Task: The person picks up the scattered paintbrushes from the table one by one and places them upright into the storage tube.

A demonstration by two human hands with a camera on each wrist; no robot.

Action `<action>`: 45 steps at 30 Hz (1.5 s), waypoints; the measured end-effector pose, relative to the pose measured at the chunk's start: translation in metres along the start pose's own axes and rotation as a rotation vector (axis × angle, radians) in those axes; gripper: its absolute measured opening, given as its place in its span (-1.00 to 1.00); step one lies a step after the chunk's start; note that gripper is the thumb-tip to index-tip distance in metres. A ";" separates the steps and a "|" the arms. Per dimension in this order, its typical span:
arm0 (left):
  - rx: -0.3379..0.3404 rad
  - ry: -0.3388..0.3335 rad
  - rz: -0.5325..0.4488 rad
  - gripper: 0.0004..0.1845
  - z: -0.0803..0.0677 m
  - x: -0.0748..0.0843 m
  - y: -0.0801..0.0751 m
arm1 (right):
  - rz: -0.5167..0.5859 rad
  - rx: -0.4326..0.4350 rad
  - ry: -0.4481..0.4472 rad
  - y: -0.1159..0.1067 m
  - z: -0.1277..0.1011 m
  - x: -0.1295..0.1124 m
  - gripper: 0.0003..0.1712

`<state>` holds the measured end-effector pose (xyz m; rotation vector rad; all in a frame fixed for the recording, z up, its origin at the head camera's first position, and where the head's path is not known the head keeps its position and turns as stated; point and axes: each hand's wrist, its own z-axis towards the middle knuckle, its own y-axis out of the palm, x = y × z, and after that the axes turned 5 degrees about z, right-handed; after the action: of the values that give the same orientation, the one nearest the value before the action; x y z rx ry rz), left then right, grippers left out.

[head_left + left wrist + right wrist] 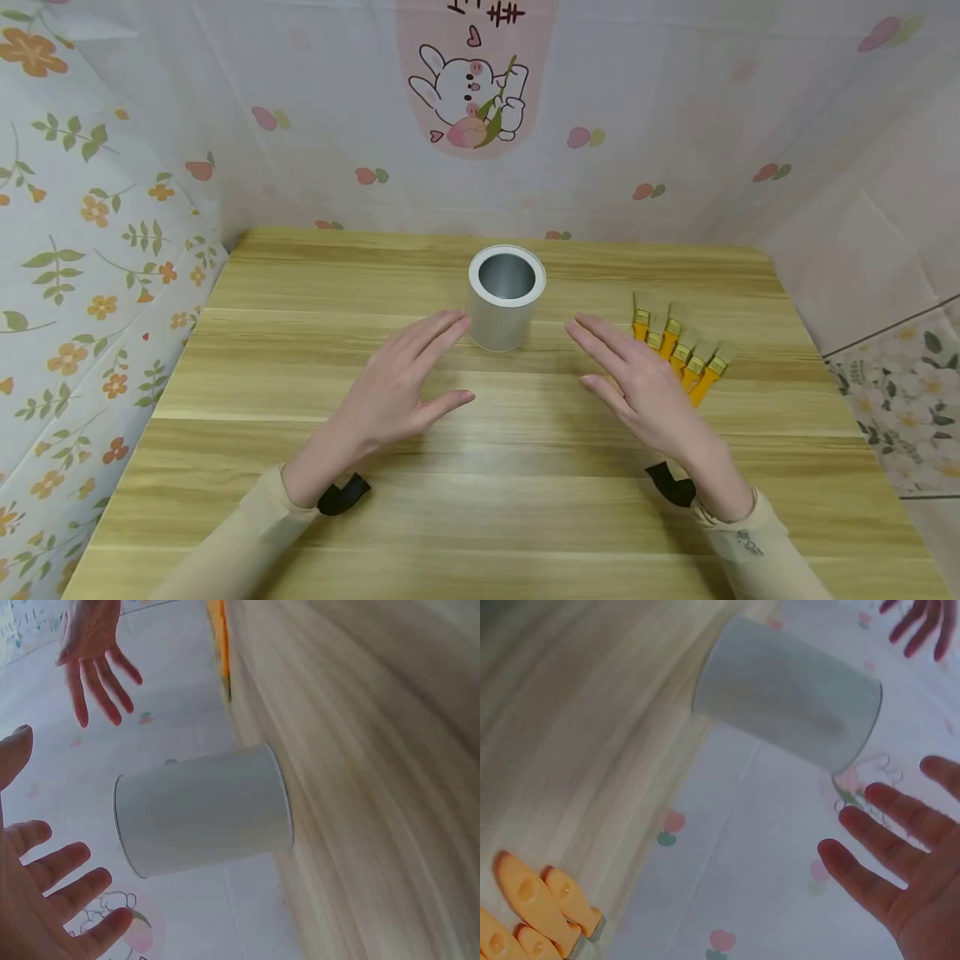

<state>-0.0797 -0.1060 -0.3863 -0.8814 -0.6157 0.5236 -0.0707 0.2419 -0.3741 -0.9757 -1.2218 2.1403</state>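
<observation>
A white cylindrical can (506,297) with an open top stands upright on the wooden table (480,517), toward the back middle. My left hand (405,379) hovers just left of and in front of the can, fingers straight, holding nothing. My right hand (637,379) hovers to the can's right, fingers spread, also holding nothing. Several small brushes with orange handles (681,343) lie in a row just behind my right hand. The left wrist view shows the can (202,810) and my left fingers (52,900). In the right wrist view I see the can (787,694), orange handles (536,907) and my right fingers (892,855).
Cloth walls with flower and fruit prints close in the table on the left, back and right. A rabbit drawing (468,96) is on the back wall. Bare wood stretches across the table's front and left.
</observation>
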 end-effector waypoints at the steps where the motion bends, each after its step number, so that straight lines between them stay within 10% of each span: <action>1: 0.009 -0.014 -0.011 -0.15 0.003 -0.001 0.001 | 0.005 0.031 0.018 -0.001 0.001 0.002 -0.20; 8: 0.035 -0.114 -0.060 -0.07 0.018 -0.007 0.012 | 0.105 0.137 0.214 -0.006 0.010 0.014 -0.40; 18: -0.094 -0.383 -0.176 0.06 0.045 -0.007 0.023 | 0.246 0.230 0.419 -0.012 0.017 0.040 -0.45; 45: -0.040 -0.629 -0.462 0.35 0.079 -0.016 0.073 | 0.155 -0.055 0.797 -0.002 0.011 0.098 -0.18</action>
<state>-0.1568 -0.0341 -0.4129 -0.5724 -1.3679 0.3608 -0.1399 0.3055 -0.4021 -1.7590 -0.8127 1.5378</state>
